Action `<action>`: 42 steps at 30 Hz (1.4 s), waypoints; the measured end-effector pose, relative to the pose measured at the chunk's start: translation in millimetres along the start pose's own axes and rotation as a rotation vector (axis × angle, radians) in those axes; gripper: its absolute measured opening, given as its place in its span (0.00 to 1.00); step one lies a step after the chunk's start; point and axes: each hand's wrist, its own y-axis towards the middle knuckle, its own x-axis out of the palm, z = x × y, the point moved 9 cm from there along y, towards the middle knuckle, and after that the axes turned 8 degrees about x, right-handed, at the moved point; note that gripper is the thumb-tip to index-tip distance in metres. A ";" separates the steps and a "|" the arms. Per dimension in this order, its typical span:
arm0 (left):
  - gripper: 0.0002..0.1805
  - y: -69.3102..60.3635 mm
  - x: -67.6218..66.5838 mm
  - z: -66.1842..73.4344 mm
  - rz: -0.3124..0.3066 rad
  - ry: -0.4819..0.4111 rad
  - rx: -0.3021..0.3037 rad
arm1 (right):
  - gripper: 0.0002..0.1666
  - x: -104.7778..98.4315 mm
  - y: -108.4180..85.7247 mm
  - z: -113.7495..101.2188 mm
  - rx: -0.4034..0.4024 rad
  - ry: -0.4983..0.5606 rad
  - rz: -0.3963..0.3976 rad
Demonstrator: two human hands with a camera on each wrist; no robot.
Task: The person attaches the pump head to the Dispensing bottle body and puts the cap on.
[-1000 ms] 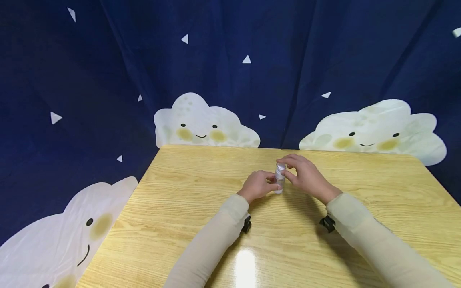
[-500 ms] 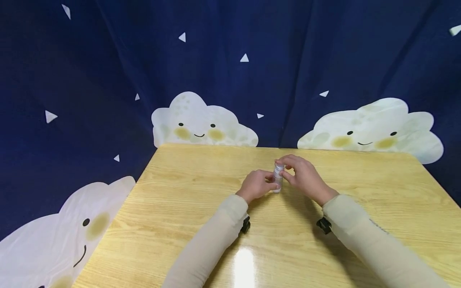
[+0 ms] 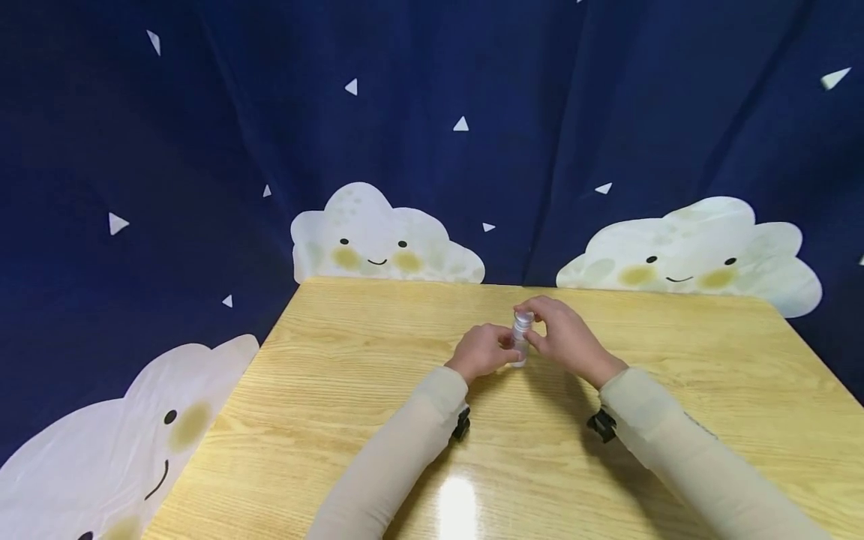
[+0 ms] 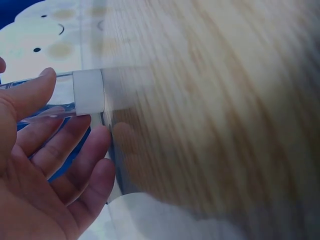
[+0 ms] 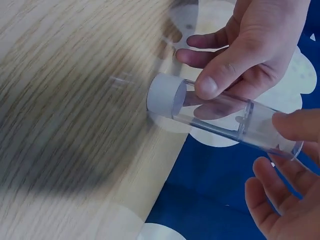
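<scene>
A slim clear cylindrical bottle stands upright toward the far side of the table. Its lower end is a white cap-like band, which seems to meet the tabletop. My left hand grips the clear lower part, thumb on one side and fingers on the other. Higher up, my right hand pinches the top section between thumb and fingers. In the right wrist view a seam crosses the clear wall of the bottle between the two hands. I cannot tell whether anything is inside.
The light wood-grain table spreads around both forearms. Behind it hangs a dark blue curtain printed with white clouds and triangles. A dark wrist mount sits under the right sleeve, and another dark mount under the left.
The head view has shifted slightly. Both hands keep hold of the bottle in nearly the same spot, with only a slight shift of the right hand and forearm to the left.
</scene>
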 end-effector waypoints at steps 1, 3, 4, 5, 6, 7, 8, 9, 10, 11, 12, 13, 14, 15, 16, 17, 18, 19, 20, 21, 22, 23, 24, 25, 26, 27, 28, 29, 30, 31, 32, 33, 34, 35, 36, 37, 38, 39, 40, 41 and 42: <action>0.16 0.5 -0.1 -0.4 -0.005 0.004 -0.001 | 0.20 0.6 0.6 0.3 -0.001 -0.006 -0.008; 0.15 1.7 -0.7 -0.4 -0.012 0.014 0.006 | 0.21 1.1 1.8 0.3 -0.005 -0.007 -0.022; 0.15 2.5 -1.1 0.0 -0.012 0.022 0.013 | 0.22 0.9 2.2 0.1 -0.009 -0.006 -0.026; 0.15 3.0 -1.5 0.4 -0.011 0.025 0.020 | 0.23 0.7 2.5 -0.1 -0.011 -0.006 -0.030; 0.15 3.5 -1.8 0.6 -0.010 0.028 0.026 | 0.24 0.6 2.8 -0.2 -0.013 -0.003 -0.036; 0.14 4.2 -1.8 0.5 -0.008 0.031 0.033 | 0.25 0.6 3.0 -0.5 -0.013 0.000 -0.043; 0.14 4.6 -1.9 0.4 -0.005 0.032 0.039 | 0.27 0.5 3.0 -0.4 -0.009 0.003 -0.051; 0.14 5.1 -1.5 0.0 -0.004 0.031 0.042 | 0.29 0.3 2.8 0.3 0.002 0.009 -0.060; 0.14 5.7 -1.1 -0.6 -0.002 0.030 0.044 | 0.30 0.2 2.3 1.3 0.016 0.012 -0.069; 0.14 6.0 -0.6 -1.0 -0.003 0.027 0.046 | 0.32 0.1 1.6 3.0 0.033 0.014 -0.077; 0.14 6.2 -0.7 -1.3 -0.002 0.024 0.047 | 0.34 -0.5 0.7 4.7 0.049 0.018 -0.083; 0.13 6.5 -1.0 -1.4 0.000 0.021 0.048 | 0.35 -1.6 -0.3 6.5 0.064 0.025 -0.085; 0.13 6.7 -1.6 -1.4 0.003 0.014 0.046 | 0.36 -3.2 -1.6 8.2 0.079 0.032 -0.083; 0.13 7.0 -2.2 -2.0 0.005 0.011 0.043 | 0.37 -4.9 -2.9 10.1 0.089 0.039 -0.079; 0.13 7.2 -3.3 -2.7 0.007 0.008 0.037 | 0.37 -6.4 -4.4 11.7 0.094 0.042 -0.074; 0.13 7.3 -4.5 -3.6 0.011 0.005 0.031 | 0.37 -7.8 -5.9 13.2 0.095 0.044 -0.069; 0.13 7.5 -6.0 -4.9 0.014 -0.002 0.022 | 0.37 -9.4 -7.8 14.6 0.097 0.048 -0.064; 0.13 8.0 -6.7 -6.8 0.015 -0.008 0.013 | 0.37 -10.7 -9.9 16.7 0.102 0.051 -0.061; 0.13 8.2 -7.9 -8.7 0.016 -0.017 0.004 | 0.37 -11.8 -12.0 18.8 0.107 0.049 -0.058; 0.13 8.4 -9.2 -10.7 0.016 -0.018 -0.004 | 0.36 -12.6 -14.3 21.2 0.112 0.048 -0.056; 0.13 8.6 -10.5 -13.0 0.017 -0.019 -0.012 | 0.36 -13.2 -16.8 23.7 0.119 0.044 -0.055; 0.13 8.6 -12.6 -15.6 0.022 -0.018 -0.019 | 0.36 -13.4 -18.5 25.9 0.123 0.044 -0.055; 0.13 8.4 -14.8 -18.4 0.024 -0.021 -0.027 | 0.35 -13.5 -20.4 28.3 0.130 0.044 -0.056; 0.13 8.3 -16.5 -21.1 0.027 -0.022 -0.032 | 0.35 -13.6 -22.1 30.7 0.135 0.043 -0.056; 0.14 8.3 -18.6 -23.3 0.032 -0.024 -0.035 | 0.34 -13.8 -23.6 32.7 0.137 0.040 -0.054; 0.14 8.5 -20.1 -25.6 0.034 -0.025 -0.037 | 0.33 -13.9 -25.0 34.7 0.139 0.038 -0.053; 0.15 8.9 -21.7 -27.5 0.038 -0.032 -0.036 | 0.32 -13.9 -26.0 36.5 0.138 0.034 -0.052; 0.15 9.3 -22.9 -29.0 0.040 -0.045 -0.034 | 0.32 -13.7 -26.8 38.3 0.136 0.031 -0.051; 0.16 9.6 -23.9 -30.2 0.040 -0.058 -0.032 | 0.31 -13.2 -27.8 40.1 0.135 0.028 -0.052; 0.16 9.8 -24.6 -31.1 0.040 -0.069 -0.029 | 0.30 -12.7 -28.7 41.4 0.131 0.028 -0.050; 0.16 9.9 -24.9 -32.4 0.040 -0.079 -0.030 | 0.29 -11.8 -29.8 42.9 0.129 0.026 -0.050; 0.17 9.7 -24.7 -33.7 0.038 -0.090 -0.032 | 0.29 -10.6 -31.4 44.2 0.128 0.028 -0.052; 0.17 9.2 -24.4 -35.0 0.036 -0.099 -0.038 | 0.28 -9.0 -33.2 45.7 0.128 0.029 -0.057; 0.18 8.5 -24.1 -36.8 0.034 -0.108 -0.049 | 0.27 -7.3 -35.2 47.0 0.128 0.034 -0.063; 0.20 7.8 -24.1 -38.5 0.033 -0.108 -0.061 | 0.27 -5.8 -37.2 48.2 0.128 0.041 -0.069; 0.23 7.2 -24.6 -40.3 0.033 -0.103 -0.072 | 0.26 -4.6 -39.2 49.5 0.130 0.046 -0.074; 0.26 6.3 -25.3 -42.0 0.033 -0.096 -0.085 | 0.26 -3.5 -41.2 51.3 0.132 0.049 -0.079; 0.29 5.6 -26.8 -43.2 0.035 -0.082 -0.098 | 0.26 -2.8 -42.9 52.6 0.132 0.054 -0.085; 0.32 3.8 -28.3 -43.6 0.040 -0.057 -0.106 | 0.26 -2.1 -46.1 54.8 0.138 0.055 -0.091; 0.35 1.4 -30.6 -43.8 0.049 -0.028 -0.111 | 0.25 -1.4 -49.6 57.0 0.144 0.055 -0.098; 0.37 -2.2 -32.5 -44.1 0.055 0.002 -0.115 | 0.25 -0.5 -53.5 58.9 0.149 0.055 -0.106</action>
